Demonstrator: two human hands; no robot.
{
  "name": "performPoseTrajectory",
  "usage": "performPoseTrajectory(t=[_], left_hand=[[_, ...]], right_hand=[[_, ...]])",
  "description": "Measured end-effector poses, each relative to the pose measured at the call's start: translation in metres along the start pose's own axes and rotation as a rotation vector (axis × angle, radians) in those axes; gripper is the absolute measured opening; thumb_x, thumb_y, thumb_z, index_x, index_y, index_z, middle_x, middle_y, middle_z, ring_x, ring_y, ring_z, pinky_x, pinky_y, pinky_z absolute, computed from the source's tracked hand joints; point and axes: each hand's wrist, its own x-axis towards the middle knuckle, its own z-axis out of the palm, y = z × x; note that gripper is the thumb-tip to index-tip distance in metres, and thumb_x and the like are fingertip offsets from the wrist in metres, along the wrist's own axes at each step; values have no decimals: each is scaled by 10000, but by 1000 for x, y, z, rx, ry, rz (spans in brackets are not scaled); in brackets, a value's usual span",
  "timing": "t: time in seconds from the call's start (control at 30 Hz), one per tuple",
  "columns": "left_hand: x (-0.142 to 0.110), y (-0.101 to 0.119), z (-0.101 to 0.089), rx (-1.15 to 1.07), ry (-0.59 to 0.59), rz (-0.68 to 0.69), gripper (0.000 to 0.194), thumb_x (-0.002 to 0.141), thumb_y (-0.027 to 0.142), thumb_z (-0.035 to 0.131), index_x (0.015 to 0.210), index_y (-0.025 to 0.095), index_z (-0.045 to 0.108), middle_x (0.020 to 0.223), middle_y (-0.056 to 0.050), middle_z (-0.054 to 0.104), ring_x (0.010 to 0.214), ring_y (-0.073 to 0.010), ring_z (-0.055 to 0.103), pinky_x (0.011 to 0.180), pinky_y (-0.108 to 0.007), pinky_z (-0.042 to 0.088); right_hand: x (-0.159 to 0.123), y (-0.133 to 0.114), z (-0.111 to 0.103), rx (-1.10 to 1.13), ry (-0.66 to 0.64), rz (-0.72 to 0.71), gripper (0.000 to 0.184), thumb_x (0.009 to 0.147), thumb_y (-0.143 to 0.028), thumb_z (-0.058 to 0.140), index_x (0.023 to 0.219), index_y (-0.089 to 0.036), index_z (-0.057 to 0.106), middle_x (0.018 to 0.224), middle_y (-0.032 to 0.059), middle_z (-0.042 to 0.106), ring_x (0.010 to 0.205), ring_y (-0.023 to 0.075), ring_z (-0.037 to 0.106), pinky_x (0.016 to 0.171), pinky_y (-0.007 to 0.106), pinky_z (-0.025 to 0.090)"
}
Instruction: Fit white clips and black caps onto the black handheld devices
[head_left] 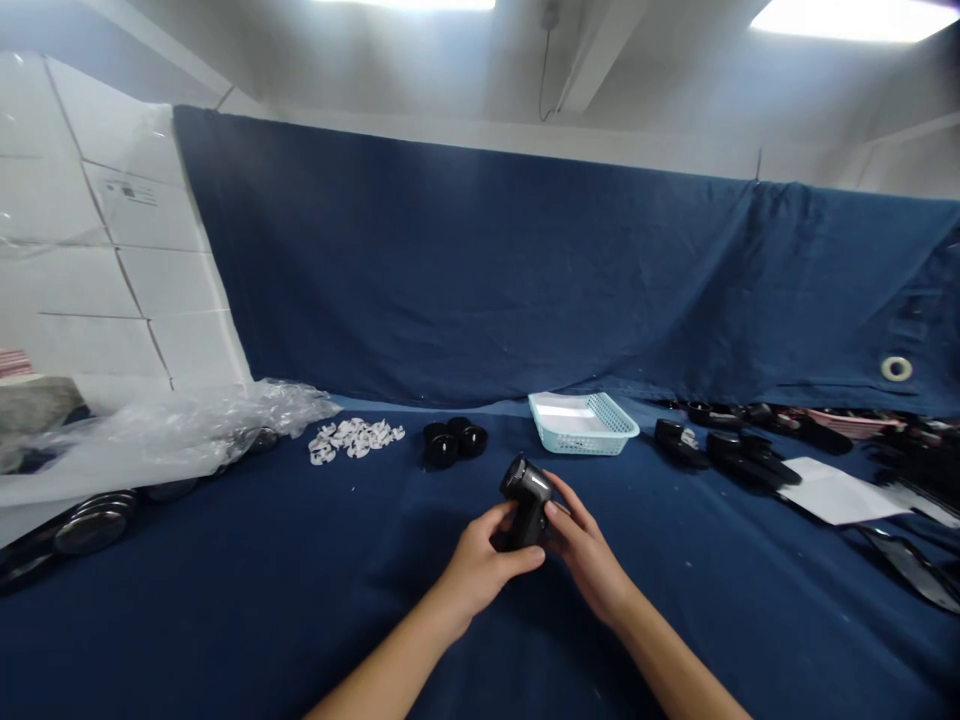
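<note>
We hold a black angled device over the middle of the worktop, our left hand curled round its lower body and our right hand gripping its side. Open room spreads to either side of our forearms; toward the far edge sit white pieces, black round parts and a pale blue basket.

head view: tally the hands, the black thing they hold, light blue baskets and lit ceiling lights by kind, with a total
Hands: 2
Held black device: 1
Light blue basket: 1
Lit ceiling lights: 2
Total: 6
</note>
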Motion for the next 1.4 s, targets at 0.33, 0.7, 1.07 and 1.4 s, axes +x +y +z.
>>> performPoseTrajectory(t=[0.33, 0.7, 1.07, 1.4], left_hand=[[6, -2, -17, 611, 234, 108, 535, 705, 272, 706, 1220, 213, 573, 1197, -80, 651, 1099, -268, 600, 944, -348, 449], [-15, -6, -12, 840, 84, 123, 759, 569, 461, 819, 1256, 258, 565, 1198, -103, 627, 1113, -351, 552, 948, -434, 381], [-2, -10, -18, 762, 103, 170, 300, 872, 444, 524, 812, 200, 686, 821, -40, 713, 755, -200, 639, 695, -272, 429], [-1, -15, -18, 763, 110, 170, 162, 853, 341, 568, 795, 203, 630, 788, -16, 704, 687, -163, 632, 657, -240, 426]], right_hand=[[20, 37, -21, -368, 115, -86, 665, 739, -495, 697, 1282, -134, 565, 830, 65, 721, 734, 235, 676, 623, 334, 505], [25, 52, -29, -761, 339, -209, 274, 870, -297, 642, 1108, -161, 624, 1174, 80, 636, 1104, 235, 583, 1008, 485, 405], [24, 48, -34, -809, 214, -207, 248, 902, -369, 597, 1019, -162, 669, 978, 41, 705, 929, 194, 650, 900, 415, 474], [22, 43, -28, -695, 227, -214, 325, 792, -457, 637, 942, -178, 711, 878, 74, 739, 821, 233, 674, 788, 372, 502]])
